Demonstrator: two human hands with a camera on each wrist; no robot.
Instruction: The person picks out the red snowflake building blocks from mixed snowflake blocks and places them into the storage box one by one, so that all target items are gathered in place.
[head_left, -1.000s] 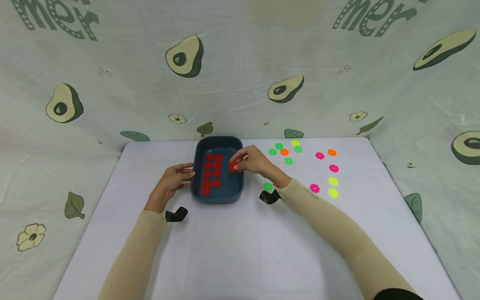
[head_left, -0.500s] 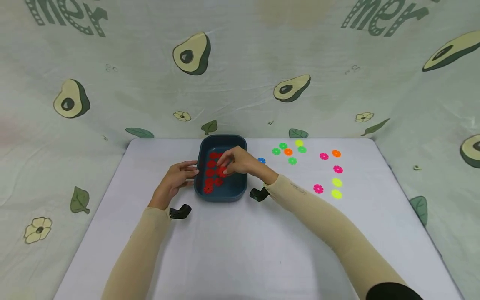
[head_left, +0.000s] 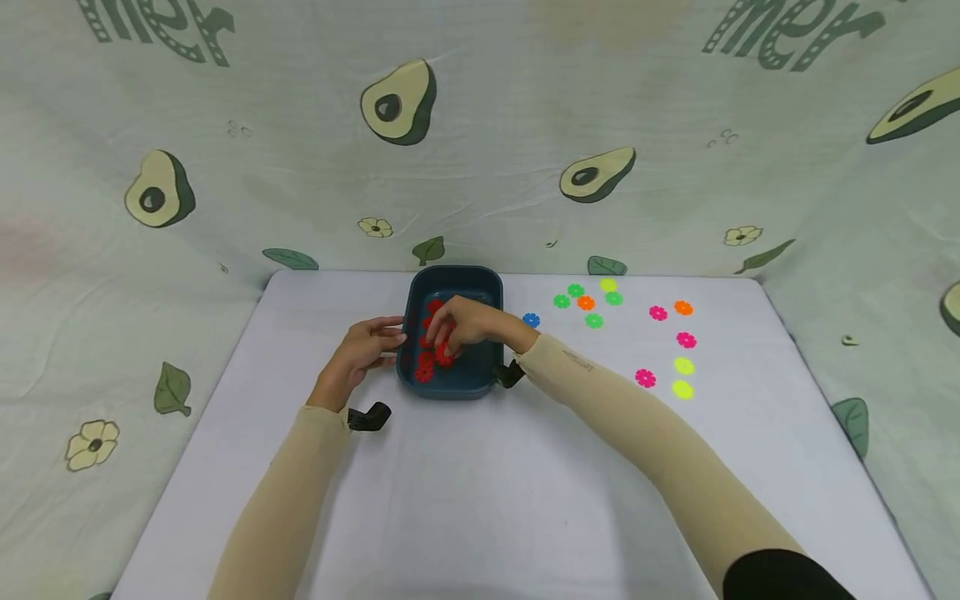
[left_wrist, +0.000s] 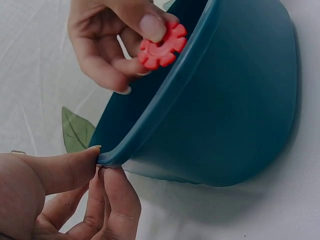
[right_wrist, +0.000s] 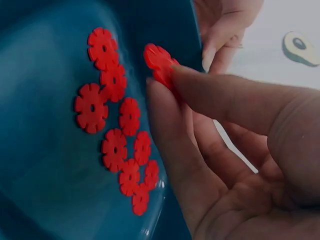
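A dark blue plastic tub [head_left: 480, 371] stands near the far edge of the table. At its left side my left hand [head_left: 362, 350] pinches the rim between thumb and fingers, as the left wrist view shows. My right hand [head_left: 472, 323] is over the inside of the tub. Between its thumb and forefinger it pinches a red notched toy disc [left_wrist: 173, 45], tilted and above the tub floor. Several more red notched discs [right_wrist: 91, 107] lie flat on the floor of the tub, a few overlapping. In the head view the right hand hides part of them.
On the white table [head_left: 450, 500] to the tub's right lie several loose discs: a blue one [head_left: 531, 320], green ones [head_left: 594, 321], orange ones [head_left: 683, 307], pink ones [head_left: 646, 378] and yellow ones [head_left: 682, 389]. A cloth printed with avocados [head_left: 399, 102] hangs behind and beside the table.
My right hand has moved left from the tub's right side to over the red discs, still pinching one. The left hand stays on the rim. The head view has shifted slightly.
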